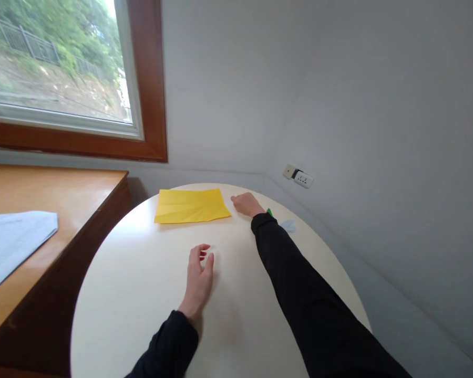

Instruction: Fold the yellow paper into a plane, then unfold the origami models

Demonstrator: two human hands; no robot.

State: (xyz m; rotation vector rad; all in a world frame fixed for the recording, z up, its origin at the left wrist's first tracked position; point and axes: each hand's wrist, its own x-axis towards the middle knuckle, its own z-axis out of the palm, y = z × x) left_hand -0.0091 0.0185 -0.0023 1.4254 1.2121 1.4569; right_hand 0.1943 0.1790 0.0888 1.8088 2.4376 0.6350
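Observation:
My left hand [199,275] is over the middle of the round white table [118,294], its fingers loosely bent and the thumb apart, with nothing in it. Toward the far side of the table reaches my right hand [247,205], fingers curled closed; what they hold, if anything, is hidden. Just left of it lies a creased yellow sheet [192,206], flat near the far edge and apart from the hand. Partly covered by my right sleeve are a small green piece [269,212] and a pale bluish-white piece [288,226], whose kinds I cannot make out.
To the left stands a wooden counter [63,184] with a folded pale blue cloth or sheet [16,241] on it. A wood-framed window [153,105] is above. White walls close in behind and to the right, with a socket [303,179] low on the right wall.

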